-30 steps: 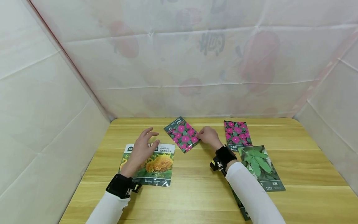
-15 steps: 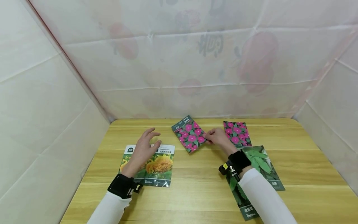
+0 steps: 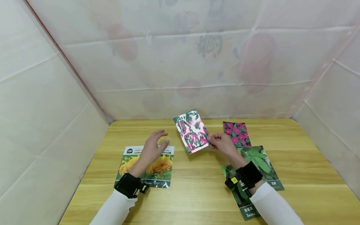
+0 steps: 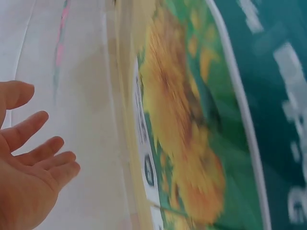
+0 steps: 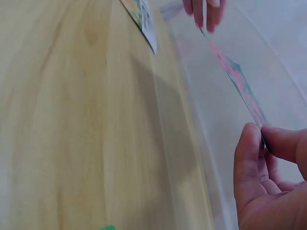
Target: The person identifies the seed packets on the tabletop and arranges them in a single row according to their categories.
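My right hand (image 3: 223,145) pinches a seed packet with pink flowers (image 3: 192,132) at its lower right corner, between thumb and fingers. The packet is tilted and catches glare; in the right wrist view it shows nearly edge-on, raised above the table. My left hand (image 3: 152,150) hovers with fingers spread and loosely bent, holding nothing. Below it lie overlapping packets with yellow-orange flowers (image 3: 160,168), partly hidden by the hand and wrist. The left wrist view shows those yellow flowers (image 4: 168,100) close up, beside the open left hand (image 4: 33,158).
Another pink-flower packet (image 3: 237,133) lies at the right back. Its near end meets a green-leaf packet (image 3: 260,162); a second leaf packet (image 3: 242,197) lies partly under the right forearm. The wooden table (image 3: 191,197) is bounded by pale fabric walls (image 3: 157,68).
My right hand has lifted the pink-flower packet off the table, drawing it slightly right and tilting it. My left hand has shifted a little to the right.
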Motion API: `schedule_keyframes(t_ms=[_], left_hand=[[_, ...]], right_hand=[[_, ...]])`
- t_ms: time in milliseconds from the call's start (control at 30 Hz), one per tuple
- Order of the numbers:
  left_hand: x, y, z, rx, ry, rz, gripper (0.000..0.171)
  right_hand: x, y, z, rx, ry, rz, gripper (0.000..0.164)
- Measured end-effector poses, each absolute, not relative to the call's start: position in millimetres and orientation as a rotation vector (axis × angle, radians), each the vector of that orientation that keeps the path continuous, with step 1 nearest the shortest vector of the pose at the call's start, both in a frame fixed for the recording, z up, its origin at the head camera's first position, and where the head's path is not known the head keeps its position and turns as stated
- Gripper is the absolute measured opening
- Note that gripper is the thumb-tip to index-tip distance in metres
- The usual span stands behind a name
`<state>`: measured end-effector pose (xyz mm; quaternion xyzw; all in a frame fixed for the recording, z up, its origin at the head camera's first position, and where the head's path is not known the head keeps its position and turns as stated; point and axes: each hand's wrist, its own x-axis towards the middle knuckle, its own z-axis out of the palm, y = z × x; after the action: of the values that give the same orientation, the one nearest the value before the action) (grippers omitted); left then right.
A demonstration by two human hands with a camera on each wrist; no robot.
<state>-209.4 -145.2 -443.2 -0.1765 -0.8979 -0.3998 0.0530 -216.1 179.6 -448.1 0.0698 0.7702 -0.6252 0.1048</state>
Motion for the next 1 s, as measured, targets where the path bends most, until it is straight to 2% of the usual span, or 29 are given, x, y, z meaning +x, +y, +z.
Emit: schedule_keyframes(t_ms=[167,367,433,500,567,700,867,1000], left_hand=[[-214.9,-131.1,-449.1,-0.585,-2.621,-1.431,0.043],[-251.0,-124.2,-504.8,-0.59,-2.484,-1.698,0.046],[-254.8,-120.8,-509.2,-0.576,-2.411,-1.875,0.047],[-244.6,-114.0,-488.7,-0.499,-2.355,-2.077,0.045],[-245.3,-109.9,-487.8,-0.45,-2.315,-2.168,0.048],[-239.9,-101.7,-475.5,-0.326,-2.264,-2.286,0.041],[-224.1,-93.0,-442.6,-0.155,-2.283,-2.341,0.034],[-222.7,-92.7,-439.8,-0.107,-2.319,-2.3,0.031]], right_hand=[[-205.5,178.9,-446.9,0.194,2.254,-1.92,0.029],[-194.8,176.4,-446.7,0.182,2.212,-1.975,0.025],[-191.6,175.4,-446.7,0.176,2.205,-1.982,0.025],[-189.0,174.6,-447.5,0.172,2.203,-1.985,0.027],[-186.3,174.5,-448.1,0.184,2.188,-1.991,0.028],[-182.7,175.4,-451.6,0.201,2.17,-1.981,0.03],[-178.2,175.8,-452.0,0.168,2.174,-1.957,0.027],[-175.4,175.4,-450.6,0.148,2.181,-1.917,0.025]])
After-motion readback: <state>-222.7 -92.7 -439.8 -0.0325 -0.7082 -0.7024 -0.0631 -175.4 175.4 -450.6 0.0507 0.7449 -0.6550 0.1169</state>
